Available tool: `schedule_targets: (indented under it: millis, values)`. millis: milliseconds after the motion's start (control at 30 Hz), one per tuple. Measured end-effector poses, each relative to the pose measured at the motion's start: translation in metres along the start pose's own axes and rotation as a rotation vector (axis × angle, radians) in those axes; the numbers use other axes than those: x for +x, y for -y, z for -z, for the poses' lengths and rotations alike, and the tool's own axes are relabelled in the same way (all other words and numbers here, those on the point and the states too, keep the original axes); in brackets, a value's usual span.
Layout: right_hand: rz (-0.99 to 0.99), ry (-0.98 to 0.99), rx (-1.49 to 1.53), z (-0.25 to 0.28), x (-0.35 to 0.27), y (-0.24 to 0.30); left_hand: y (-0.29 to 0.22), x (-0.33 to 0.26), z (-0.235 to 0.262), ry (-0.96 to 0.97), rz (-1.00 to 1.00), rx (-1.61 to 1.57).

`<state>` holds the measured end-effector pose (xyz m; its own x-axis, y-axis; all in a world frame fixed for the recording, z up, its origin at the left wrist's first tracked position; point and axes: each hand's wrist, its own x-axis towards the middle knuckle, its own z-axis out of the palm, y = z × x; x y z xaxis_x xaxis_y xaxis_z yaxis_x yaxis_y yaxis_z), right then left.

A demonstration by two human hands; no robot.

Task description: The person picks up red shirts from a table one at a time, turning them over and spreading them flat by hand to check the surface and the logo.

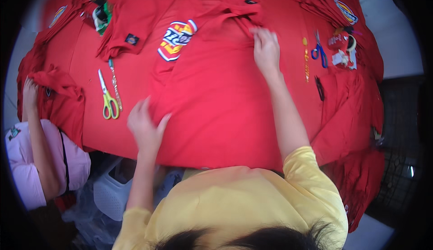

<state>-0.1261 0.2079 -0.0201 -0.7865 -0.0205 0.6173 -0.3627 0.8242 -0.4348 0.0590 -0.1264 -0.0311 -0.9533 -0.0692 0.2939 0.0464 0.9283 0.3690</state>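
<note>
A red T-shirt [221, 110] is spread over the table before me, its neckline at the far side. It bears a colourful printed badge [177, 40], partly covered by a fold. At the shirt's right side, near the sleeve, my right hand [267, 51] has its fingers closed on the red fabric. My left hand [146, 123] is by the shirt's lower left side, smeared by motion, thumb and fingers apart, with nothing visible in it. Left of that hand lie yellow-green-handled scissors [109, 99], beside a thin measuring tape or strip [115, 85].
Blue-handled scissors [319, 54], a yellow strip [306, 60], black snips [320, 88] and a tape roll [351, 44] lie at right. More red garments [340, 101] surround the table. A co-worker's hand [29, 94] holds red cloth at left. A white plastic stool [110, 193] stands below.
</note>
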Motion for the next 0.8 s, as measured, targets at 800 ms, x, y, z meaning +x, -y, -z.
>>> schedule_targets:
  millis: [800]
  values:
    - [0.222, 0.984, -0.059, -0.132, 0.020, 0.191, -0.002, -0.062, 0.272, -0.047, 0.281, -0.420]
